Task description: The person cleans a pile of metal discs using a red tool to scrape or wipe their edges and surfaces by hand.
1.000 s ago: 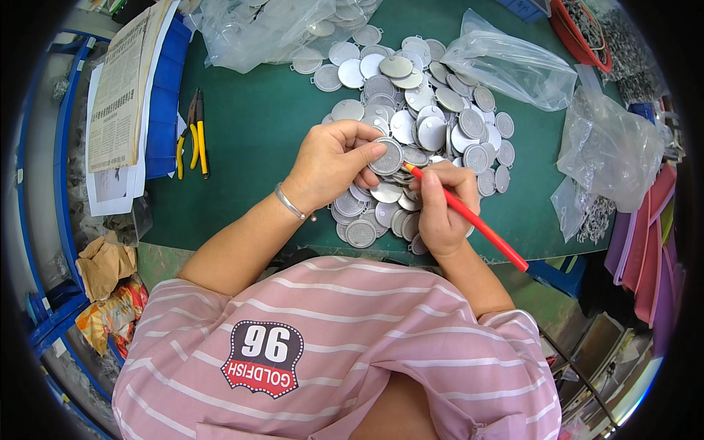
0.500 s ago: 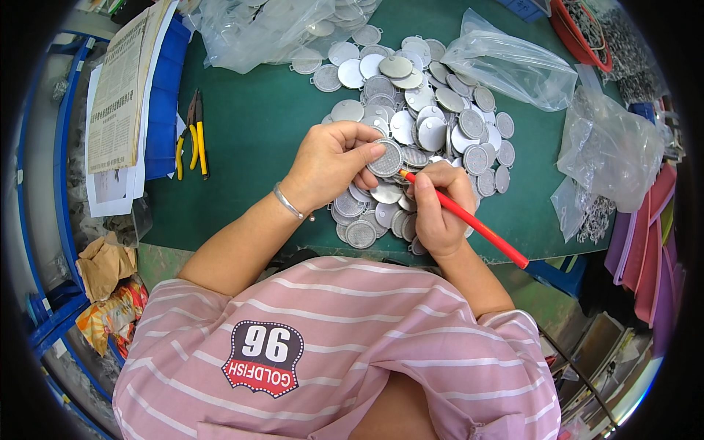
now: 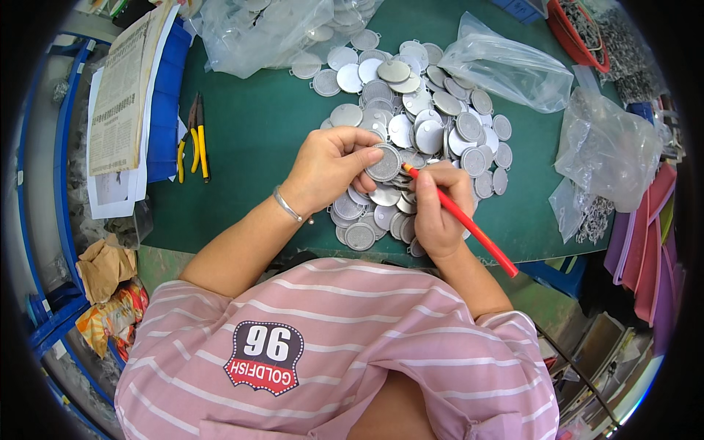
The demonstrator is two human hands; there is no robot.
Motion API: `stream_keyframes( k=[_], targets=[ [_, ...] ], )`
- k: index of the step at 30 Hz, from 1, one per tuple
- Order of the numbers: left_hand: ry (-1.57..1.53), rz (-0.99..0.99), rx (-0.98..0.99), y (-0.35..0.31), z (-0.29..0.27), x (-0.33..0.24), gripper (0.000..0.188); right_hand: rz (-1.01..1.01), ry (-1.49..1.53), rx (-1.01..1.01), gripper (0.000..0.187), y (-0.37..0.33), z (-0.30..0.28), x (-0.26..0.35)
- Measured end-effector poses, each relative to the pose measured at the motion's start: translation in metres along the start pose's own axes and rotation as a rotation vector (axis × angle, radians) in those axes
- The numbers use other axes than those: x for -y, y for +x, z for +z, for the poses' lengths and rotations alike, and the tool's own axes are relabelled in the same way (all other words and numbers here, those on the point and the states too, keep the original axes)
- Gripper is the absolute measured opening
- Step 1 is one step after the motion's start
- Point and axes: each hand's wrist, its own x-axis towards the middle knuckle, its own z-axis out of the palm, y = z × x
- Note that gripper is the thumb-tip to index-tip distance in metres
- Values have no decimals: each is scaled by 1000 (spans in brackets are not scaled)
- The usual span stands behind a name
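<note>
My left hand (image 3: 331,163) pinches a round grey metal disc (image 3: 384,163) between thumb and fingers, its textured face turned up. In my right hand (image 3: 443,205) is a long red stick-shaped tool (image 3: 478,238), gripped like a pen. Its yellowish tip sits close to the disc's right edge; whether it touches I cannot tell. Beneath and beyond both hands spreads a heap of similar silver discs (image 3: 429,137), some smooth side up, some textured, many with small loops on the rim.
Yellow-handled pliers (image 3: 196,143) lie left on the green table (image 3: 249,110). A blue bin (image 3: 165,95) with papers stands beyond them. Clear plastic bags (image 3: 510,62) lie at the back and right, one bag (image 3: 264,33) holding discs. A red basket (image 3: 579,33) sits at far right.
The red tool has swung slightly, its rear end shifting left and nearer to me. My left hand keeps hold of the disc, nearly still.
</note>
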Motion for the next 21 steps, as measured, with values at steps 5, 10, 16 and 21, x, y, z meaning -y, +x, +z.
stream_keyframes(
  k=[5,10,16,21],
  targets=[
    [-8,-12,4,0,0,-2,21,-164,-28,89,19,14,-2,4],
    [-56,-12,45,-5,-1,-5,21,-22,37,247,32,17,0,8],
    [-216,-23,173,-12,-5,-13,24,136,35,63,17,13,-4,12],
    [-130,72,155,-17,1,-14,22,449,479,81,13,27,-4,28]
  ],
)
